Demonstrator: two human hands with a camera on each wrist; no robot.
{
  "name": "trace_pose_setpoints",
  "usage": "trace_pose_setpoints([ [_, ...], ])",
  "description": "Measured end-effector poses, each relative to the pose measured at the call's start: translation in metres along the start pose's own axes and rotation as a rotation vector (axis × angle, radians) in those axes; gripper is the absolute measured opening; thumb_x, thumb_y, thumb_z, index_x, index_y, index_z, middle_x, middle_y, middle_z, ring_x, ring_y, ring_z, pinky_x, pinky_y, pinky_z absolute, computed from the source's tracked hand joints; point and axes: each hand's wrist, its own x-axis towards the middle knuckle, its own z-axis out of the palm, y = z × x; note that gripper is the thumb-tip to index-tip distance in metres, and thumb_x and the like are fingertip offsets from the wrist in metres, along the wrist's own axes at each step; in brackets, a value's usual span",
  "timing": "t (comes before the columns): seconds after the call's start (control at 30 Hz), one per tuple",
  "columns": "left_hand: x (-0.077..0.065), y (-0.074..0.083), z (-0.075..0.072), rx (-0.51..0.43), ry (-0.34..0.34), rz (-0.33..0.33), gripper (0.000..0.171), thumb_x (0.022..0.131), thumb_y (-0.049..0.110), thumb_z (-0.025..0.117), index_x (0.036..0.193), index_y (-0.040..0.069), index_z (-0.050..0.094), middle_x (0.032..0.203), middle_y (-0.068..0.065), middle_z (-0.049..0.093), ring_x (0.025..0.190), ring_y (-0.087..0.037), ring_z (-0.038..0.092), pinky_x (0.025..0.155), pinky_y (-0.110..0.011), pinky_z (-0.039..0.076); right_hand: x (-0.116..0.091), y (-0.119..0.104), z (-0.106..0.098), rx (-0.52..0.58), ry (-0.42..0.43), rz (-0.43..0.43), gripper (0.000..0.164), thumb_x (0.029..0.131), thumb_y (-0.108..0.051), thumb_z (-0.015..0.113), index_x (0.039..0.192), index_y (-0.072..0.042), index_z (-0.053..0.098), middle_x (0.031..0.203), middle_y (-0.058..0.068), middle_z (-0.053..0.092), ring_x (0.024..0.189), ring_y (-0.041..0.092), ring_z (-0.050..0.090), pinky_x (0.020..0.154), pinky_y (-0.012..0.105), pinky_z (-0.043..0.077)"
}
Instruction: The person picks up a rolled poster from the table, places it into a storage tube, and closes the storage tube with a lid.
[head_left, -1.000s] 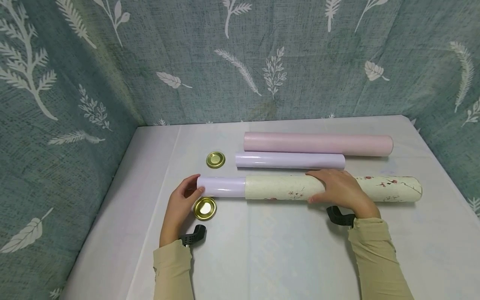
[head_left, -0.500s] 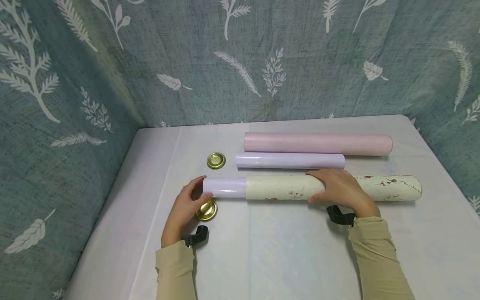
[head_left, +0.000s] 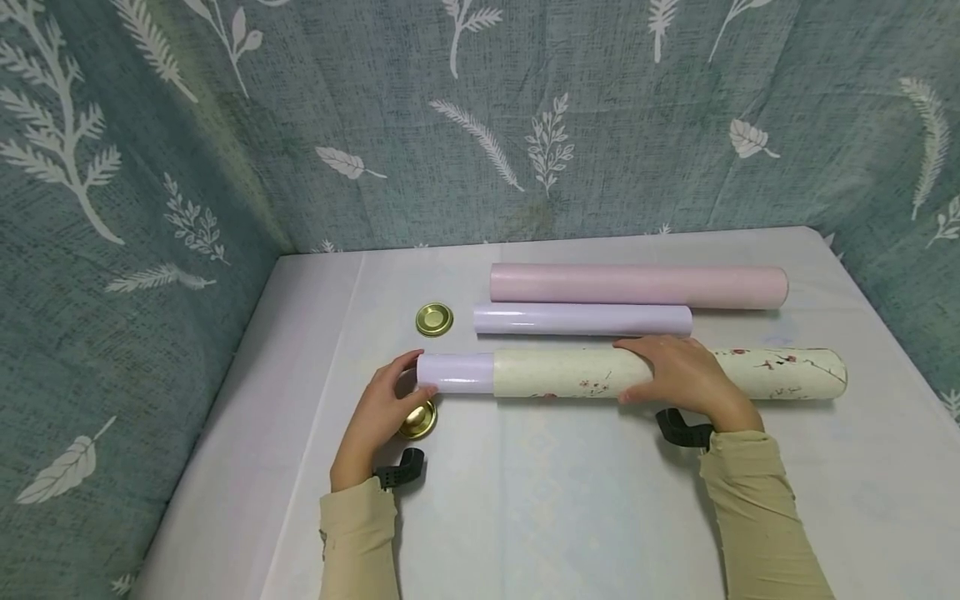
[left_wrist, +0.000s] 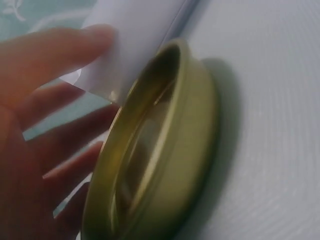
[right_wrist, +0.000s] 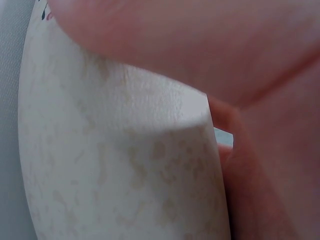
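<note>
A glossy lavender paper roll (head_left: pixel 461 373) lies partly inside a cream cardboard tube (head_left: pixel 551 372) printed with red blossoms; only its left end sticks out. My left hand (head_left: pixel 381 412) holds that end, thumb on the near side and fingers at the far side. In the left wrist view, the thumb presses the lavender roll (left_wrist: pixel 137 30). My right hand (head_left: pixel 678 375) grips the cream tube around its middle, and the right wrist view shows the tube's mottled surface (right_wrist: pixel 125 175) under the thumb. A gold metal lid (head_left: pixel 420 421) lies beside my left hand, partly covered by it.
Behind the tube lies a second lavender roll (head_left: pixel 581 319), with a pink tube (head_left: pixel 637 286) just beyond it. Another gold lid (head_left: pixel 434 319) sits to their left. A white cloth covers the table (head_left: pixel 570 508); patterned teal fabric (head_left: pixel 480 167) stands around the back and sides.
My left hand has moved right, pushing the lavender roll deeper into the cream tube, so less of it shows. My right hand stays in place on the tube.
</note>
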Motion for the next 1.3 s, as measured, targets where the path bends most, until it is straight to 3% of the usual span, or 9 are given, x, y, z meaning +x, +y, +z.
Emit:
trace_pose_setpoints([
  [0.53, 0.000, 0.005, 0.003, -0.013, -0.001, -0.043, 0.066, 0.075, 0.056, 0.060, 0.132, 0.029, 0.040, 0.131, 0.000, 0.042, 0.127, -0.021, 0.028, 0.102, -0.047, 0.022, 0.000, 0.000, -0.001, 0.006, -0.001, 0.001, 0.077, 0.064, -0.052, 0.073, 0.129, -0.018, 0.049, 0.124, 0.010, 0.052, 0.114, 0.032, 0.045, 0.092, 0.052, 0.028],
  [1.3, 0.002, 0.011, 0.008, -0.011, -0.020, -0.010, 0.061, 0.077, 0.051, 0.061, 0.130, 0.027, 0.042, 0.127, 0.000, 0.048, 0.120, -0.019, 0.040, 0.100, -0.042, 0.029, 0.000, -0.001, 0.000, 0.025, -0.009, 0.019, 0.077, 0.063, -0.051, 0.073, 0.129, -0.018, 0.049, 0.125, 0.011, 0.051, 0.115, 0.032, 0.044, 0.093, 0.053, 0.027],
])
